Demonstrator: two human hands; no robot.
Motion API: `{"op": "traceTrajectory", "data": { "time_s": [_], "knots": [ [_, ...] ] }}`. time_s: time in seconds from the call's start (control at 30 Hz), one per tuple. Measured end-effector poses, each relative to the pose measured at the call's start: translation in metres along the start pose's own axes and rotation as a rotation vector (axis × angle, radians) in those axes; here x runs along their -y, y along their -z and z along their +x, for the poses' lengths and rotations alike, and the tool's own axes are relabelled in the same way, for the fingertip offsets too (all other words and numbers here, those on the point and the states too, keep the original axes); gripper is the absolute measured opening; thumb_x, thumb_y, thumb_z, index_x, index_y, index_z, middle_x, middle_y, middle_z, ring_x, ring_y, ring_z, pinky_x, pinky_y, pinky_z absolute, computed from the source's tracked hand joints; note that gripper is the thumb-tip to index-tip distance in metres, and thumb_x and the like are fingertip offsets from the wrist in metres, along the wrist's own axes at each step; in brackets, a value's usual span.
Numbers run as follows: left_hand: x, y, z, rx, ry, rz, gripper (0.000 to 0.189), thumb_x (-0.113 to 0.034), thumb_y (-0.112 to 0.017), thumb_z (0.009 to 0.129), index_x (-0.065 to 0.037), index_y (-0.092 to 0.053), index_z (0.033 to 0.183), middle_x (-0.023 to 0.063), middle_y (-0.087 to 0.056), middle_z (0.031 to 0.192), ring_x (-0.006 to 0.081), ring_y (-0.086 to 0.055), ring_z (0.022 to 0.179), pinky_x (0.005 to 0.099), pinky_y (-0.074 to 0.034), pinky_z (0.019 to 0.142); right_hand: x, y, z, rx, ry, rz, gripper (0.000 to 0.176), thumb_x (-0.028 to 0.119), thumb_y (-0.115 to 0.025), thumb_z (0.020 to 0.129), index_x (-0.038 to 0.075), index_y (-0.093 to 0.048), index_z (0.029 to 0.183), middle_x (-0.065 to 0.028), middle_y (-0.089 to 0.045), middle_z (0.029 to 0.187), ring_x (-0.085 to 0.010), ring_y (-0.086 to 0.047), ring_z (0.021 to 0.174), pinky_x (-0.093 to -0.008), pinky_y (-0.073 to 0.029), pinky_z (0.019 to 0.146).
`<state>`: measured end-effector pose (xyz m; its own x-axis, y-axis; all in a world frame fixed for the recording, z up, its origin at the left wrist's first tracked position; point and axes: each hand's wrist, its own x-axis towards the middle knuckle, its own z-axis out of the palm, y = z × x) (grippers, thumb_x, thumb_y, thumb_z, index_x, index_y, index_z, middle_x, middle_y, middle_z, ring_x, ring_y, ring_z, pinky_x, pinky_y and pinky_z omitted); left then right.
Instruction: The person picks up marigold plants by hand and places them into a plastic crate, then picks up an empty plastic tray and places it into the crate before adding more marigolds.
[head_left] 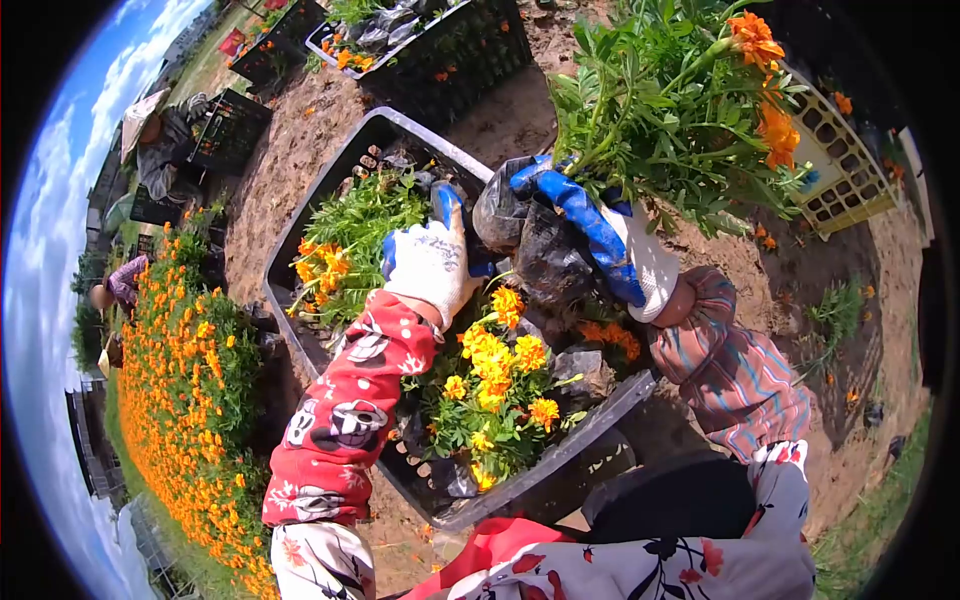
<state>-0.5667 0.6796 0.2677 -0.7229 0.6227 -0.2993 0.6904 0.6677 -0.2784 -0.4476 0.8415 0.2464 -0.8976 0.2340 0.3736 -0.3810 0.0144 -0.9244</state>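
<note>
My right hand (642,258), in a white and blue work glove, is closed around a marigold plant (660,120) with orange blooms. The plant leans to the upper right, its roots in a black plastic bag (548,250) above the crate's far edge. Inside the black plastic crate (600,425), my left hand (428,258) reaches down with gloved fingers spread. Beside it on the left are green marigolds with orange flowers (322,265). Nearer to me stand yellow marigolds (492,365). What the left fingertips touch is partly hidden among the leaves and bags.
Another black crate (445,70) of bagged plants stands beyond on bare soil. A yellow crate (840,150) lies at right. A long bed of orange marigolds (190,370) runs along the left. One person (160,150) in a hat works beside black crates; others are farther back.
</note>
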Motion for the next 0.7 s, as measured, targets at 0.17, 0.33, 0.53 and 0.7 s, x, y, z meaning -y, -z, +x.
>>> {"op": "traceTrajectory", "data": {
  "time_s": [0.17,0.33,0.53,0.7],
  "knots": [
    [0.005,-0.015,0.019,-0.037,-0.021,-0.007,0.113,-0.028,-0.076,0.065,0.007,0.001,0.14,0.0192,-0.064,0.094,0.0307,-0.063,0.086,0.042,-0.048,0.074,0.001,0.0,0.003,0.012,-0.001,-0.056,0.034,0.02,-0.035,0.098,-0.001,-0.055,0.116,-0.0106,-0.055,0.119,-0.0188,-0.051,0.112,-0.0334,-0.036,0.1],
    [0.038,-0.003,0.026,-0.11,-0.215,-0.198,0.095,-0.018,-0.068,0.07,-0.002,-0.009,0.143,0.0247,-0.062,0.092,0.039,-0.061,0.085,0.0432,-0.049,0.075,0.0,-0.004,-0.001,0.019,0.028,-0.157,0.031,0.015,-0.037,0.097,-0.001,-0.054,0.118,-0.0097,-0.055,0.119,-0.0175,-0.051,0.112,-0.0321,-0.036,0.099],
    [0.102,0.094,-0.011,-0.214,-0.372,-0.935,0.067,0.006,-0.067,0.072,-0.005,-0.042,0.133,0.0027,-0.059,0.116,0.0065,-0.053,0.1,0.0238,-0.043,0.09,0.0,-0.005,-0.003,0.053,-0.056,-0.011,0.033,0.004,-0.037,0.096,-0.005,-0.043,0.128,-0.0106,-0.051,0.125,-0.0147,-0.049,0.116,-0.0269,-0.038,0.099],
    [0.149,0.113,-0.046,-0.525,-0.473,-0.976,0.071,0.004,-0.07,0.072,-0.007,-0.039,0.135,0.0051,-0.055,0.122,0.0094,-0.052,0.105,0.0246,-0.044,0.091,0.007,-0.014,0.001,-0.003,-0.033,0.238,0.03,0.014,-0.038,0.097,-0.002,-0.052,0.117,-0.0094,-0.054,0.12,-0.0167,-0.049,0.115,-0.0296,-0.036,0.101]
  ]
}}
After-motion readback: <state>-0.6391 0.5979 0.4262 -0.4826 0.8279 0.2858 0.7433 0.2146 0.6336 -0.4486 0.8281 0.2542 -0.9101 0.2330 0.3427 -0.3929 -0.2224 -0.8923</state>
